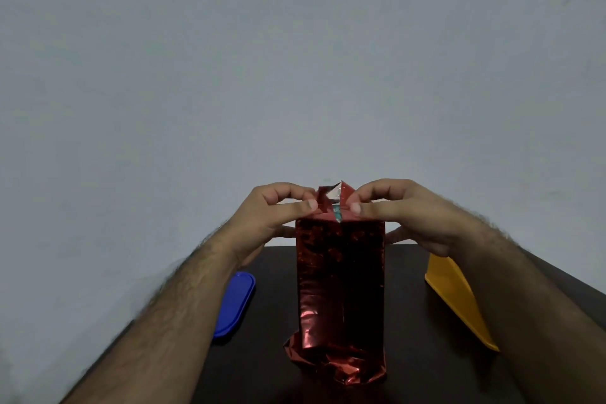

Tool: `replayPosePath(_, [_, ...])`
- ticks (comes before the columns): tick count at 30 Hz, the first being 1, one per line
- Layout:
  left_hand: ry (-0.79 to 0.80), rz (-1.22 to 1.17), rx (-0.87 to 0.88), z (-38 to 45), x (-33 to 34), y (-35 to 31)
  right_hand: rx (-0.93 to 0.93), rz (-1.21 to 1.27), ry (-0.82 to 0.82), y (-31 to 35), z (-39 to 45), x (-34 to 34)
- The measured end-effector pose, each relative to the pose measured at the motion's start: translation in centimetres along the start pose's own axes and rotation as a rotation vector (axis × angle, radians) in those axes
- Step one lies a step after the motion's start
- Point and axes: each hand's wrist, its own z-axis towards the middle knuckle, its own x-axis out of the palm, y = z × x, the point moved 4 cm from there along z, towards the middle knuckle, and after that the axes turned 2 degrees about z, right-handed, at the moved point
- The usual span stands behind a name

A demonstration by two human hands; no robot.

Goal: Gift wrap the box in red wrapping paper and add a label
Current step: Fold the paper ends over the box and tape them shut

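Observation:
A tall box covered in shiny red wrapping paper (341,275) stands upright on the dark table (272,371). Its lower end is crumpled loose paper. At the top, red flaps stand up, showing a silver inner side and a bit of the teal box beneath. My left hand (278,213) pinches the top-left flap between thumb and fingers. My right hand (403,210) pinches the top-right flap the same way. Both thumbs press on the box's upper front edge.
A blue oval lid (236,303) lies on the table left of the box, partly under my left forearm. A yellow tray-like piece (455,298) lies to the right under my right forearm. A plain grey wall stands behind the table's far edge.

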Motion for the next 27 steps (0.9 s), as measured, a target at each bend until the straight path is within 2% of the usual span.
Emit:
replayPosePath(4, [-0.020,-0.018,0.023,-0.1,0.2,-0.3,-0.023,-0.065,0.031,-0.2,0.0,-0.2])
replayPosePath(8, [0.035,-0.007,0.019,-0.3,0.5,-0.5,-0.085,-0.050,0.041,0.4,-0.1,0.1])
replayPosePath(10, [0.054,0.019,0.020,-0.3,0.5,-0.5,-0.131,-0.016,-0.020,0.8,-0.2,0.2])
replayPosePath(13, [0.083,0.087,0.024,-0.3,0.8,-0.7,-0.288,-0.154,-0.132,1.9,-0.4,0.1])
replayPosePath(16, [0.093,0.158,0.035,-0.4,1.2,-1.1,-0.361,-0.230,-0.101,2.4,-0.4,0.3])
replayPosePath(23, [0.161,0.265,0.124,-0.5,1.3,-1.7,-0.344,-0.285,0.101,2.3,-0.4,1.5])
replayPosePath(27, [0.095,0.216,0.081,-0.6,1.0,-1.8,-0.402,-0.447,0.080,2.1,-0.2,1.5])
